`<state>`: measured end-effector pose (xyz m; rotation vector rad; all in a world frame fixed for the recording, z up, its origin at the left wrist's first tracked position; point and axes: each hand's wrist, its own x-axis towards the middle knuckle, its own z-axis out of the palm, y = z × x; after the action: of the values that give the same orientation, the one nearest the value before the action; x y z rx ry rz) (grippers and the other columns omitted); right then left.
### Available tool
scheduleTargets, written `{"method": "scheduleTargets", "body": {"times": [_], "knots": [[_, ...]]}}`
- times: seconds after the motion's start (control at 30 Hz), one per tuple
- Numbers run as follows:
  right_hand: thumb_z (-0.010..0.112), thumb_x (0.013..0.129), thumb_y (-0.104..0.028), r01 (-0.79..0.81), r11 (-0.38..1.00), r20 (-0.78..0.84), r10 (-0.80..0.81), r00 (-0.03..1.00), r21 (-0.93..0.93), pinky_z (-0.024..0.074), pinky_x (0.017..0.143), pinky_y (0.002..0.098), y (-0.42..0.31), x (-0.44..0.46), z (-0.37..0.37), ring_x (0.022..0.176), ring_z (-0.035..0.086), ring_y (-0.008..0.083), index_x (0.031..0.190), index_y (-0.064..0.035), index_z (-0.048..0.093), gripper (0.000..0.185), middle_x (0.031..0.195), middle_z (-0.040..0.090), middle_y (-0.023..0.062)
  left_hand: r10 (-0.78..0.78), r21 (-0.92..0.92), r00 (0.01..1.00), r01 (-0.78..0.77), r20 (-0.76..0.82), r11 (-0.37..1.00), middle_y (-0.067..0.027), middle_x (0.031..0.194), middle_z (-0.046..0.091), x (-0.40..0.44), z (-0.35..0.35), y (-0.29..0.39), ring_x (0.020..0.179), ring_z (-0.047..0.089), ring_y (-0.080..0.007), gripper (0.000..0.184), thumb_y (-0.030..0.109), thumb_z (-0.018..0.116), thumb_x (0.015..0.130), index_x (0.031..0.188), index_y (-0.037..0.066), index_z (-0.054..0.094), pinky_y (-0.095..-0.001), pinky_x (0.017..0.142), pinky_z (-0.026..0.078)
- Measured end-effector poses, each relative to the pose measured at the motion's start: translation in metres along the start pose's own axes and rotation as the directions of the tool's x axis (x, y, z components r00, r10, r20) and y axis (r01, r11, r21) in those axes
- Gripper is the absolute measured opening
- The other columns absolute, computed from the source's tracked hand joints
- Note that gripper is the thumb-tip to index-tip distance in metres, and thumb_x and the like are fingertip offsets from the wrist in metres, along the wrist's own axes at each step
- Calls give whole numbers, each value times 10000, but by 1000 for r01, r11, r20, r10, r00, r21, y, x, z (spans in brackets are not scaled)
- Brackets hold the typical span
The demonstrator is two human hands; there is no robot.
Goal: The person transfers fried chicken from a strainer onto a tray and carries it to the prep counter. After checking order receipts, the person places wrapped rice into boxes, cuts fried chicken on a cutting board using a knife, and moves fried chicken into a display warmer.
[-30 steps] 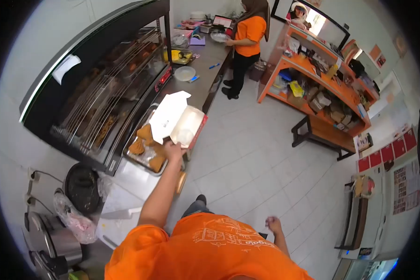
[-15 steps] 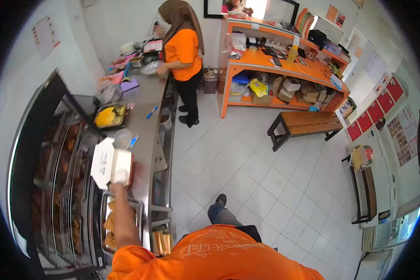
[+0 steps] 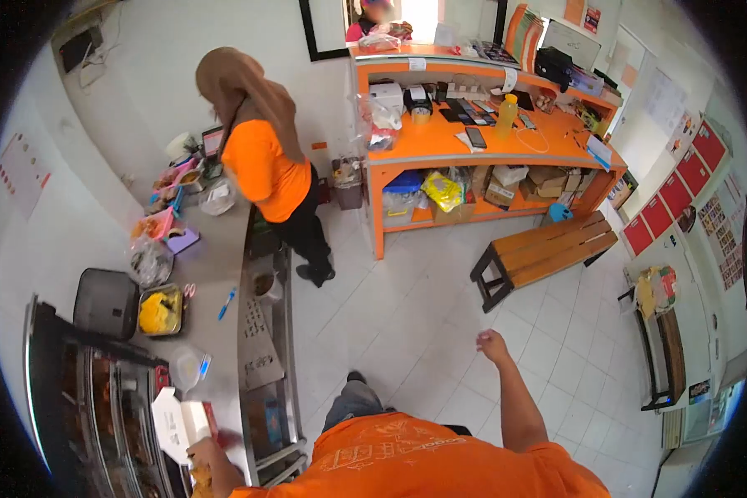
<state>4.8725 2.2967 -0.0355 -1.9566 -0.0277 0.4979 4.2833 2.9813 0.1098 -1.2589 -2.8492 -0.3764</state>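
Note:
My left hand (image 3: 210, 454) is at the near edge of an opened white cardboard food box (image 3: 171, 422), low on the left. Its fingers are blurred and partly hidden, so their grip does not show. Golden fried pieces (image 3: 201, 479) lie just below that hand. My right hand (image 3: 494, 345) is held out over the floor on the right, with nothing in it and its fingers loosely bent and apart. Beyond the box, a clear round tub (image 3: 187, 368) and a blue-and-white item (image 3: 205, 366) rest on the steel counter (image 3: 216, 336).
A glass food cabinet (image 3: 83, 398) borders the counter at left. Farther along are a tray of yellow food (image 3: 159, 311) and a blue pen (image 3: 227, 304). A co-worker (image 3: 266, 170) stands at the counter's far end. A wooden bench (image 3: 548, 253) stands before an orange desk (image 3: 448, 141).
The view has shifted, putting the counter and box lower. My right hand and forearm have come into view. The co-worker's hand no longer shows. My left hand remains by the box.

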Motion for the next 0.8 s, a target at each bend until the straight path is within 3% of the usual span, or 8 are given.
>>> {"method": "scheduleTargets", "body": {"times": [0.07,0.2,0.27,0.3,0.37,0.53,0.67,0.8], "knots": [[676,907,-66,64,995,14,-66,998,80,566,668,317,-57,55,18,799,698,198,1100,11,639,211,916,696,112,531,63,795,-538,-295,841,-295,1365,490,-35,41,-23,1223,557,-476,662,271,663,911,1447,3,382,-473,995,520],[665,938,-147,101,994,174,-105,979,35,555,724,329,-124,135,65,826,697,182,1190,-17,624,286,992,701,94,864,-305,497,-813,81,496,-279,1224,566,-157,117,8,1252,504,-481,457,158,731,836,1195,-34,524,-502,1052,410],[657,948,-183,286,958,334,-258,907,-37,553,741,345,-106,189,84,850,697,172,1222,-31,617,316,1024,703,91,741,-490,319,-587,592,644,-249,1167,619,-279,53,76,1098,570,-461,412,228,685,892,1200,-12,554,-489,968,456],[658,948,-193,161,984,394,-121,911,-70,553,744,348,-133,200,81,867,697,174,1233,-36,620,328,1040,708,89,760,-544,-168,-793,628,275,-204,1101,682,-254,202,56,1031,633,-411,436,257,602,947,1304,12,546,-479,920,500],[661,948,-214,-103,984,492,163,855,-147,554,749,355,-187,203,70,900,699,177,1255,-45,626,352,1071,716,84,744,-580,-298,-802,598,145,-193,1091,697,-301,244,146,1040,650,-396,462,301,647,926,1296,37,564,-473,927,511],[679,933,-248,280,854,486,-36,873,-439,562,739,364,-194,315,-5,862,715,201,1261,-57,653,380,1022,755,108,594,-633,-568,-764,570,-123,-165,1067,734,-433,280,299,1061,692,-358,531,409,759,873,1278,98,610,-458,945,540],[696,909,-151,-41,985,77,54,996,-166,546,720,335,-261,385,-50,811,692,173,1194,-44,647,308,910,728,93,765,-698,-345,-692,544,184,-124,1079,740,-529,166,488,1028,709,-329,410,318,760,877,1204,98,646,-426,900,557],[664,922,-110,86,993,9,-87,996,77,537,742,325,-294,487,-68,817,672,166,1163,-35,625,255,938,704,85,666,-871,-580,-429,469,239,-100,1123,712,-634,50,626,1037,671,-182,351,151,688,970,1287,37,591,-333,909,534]]}}
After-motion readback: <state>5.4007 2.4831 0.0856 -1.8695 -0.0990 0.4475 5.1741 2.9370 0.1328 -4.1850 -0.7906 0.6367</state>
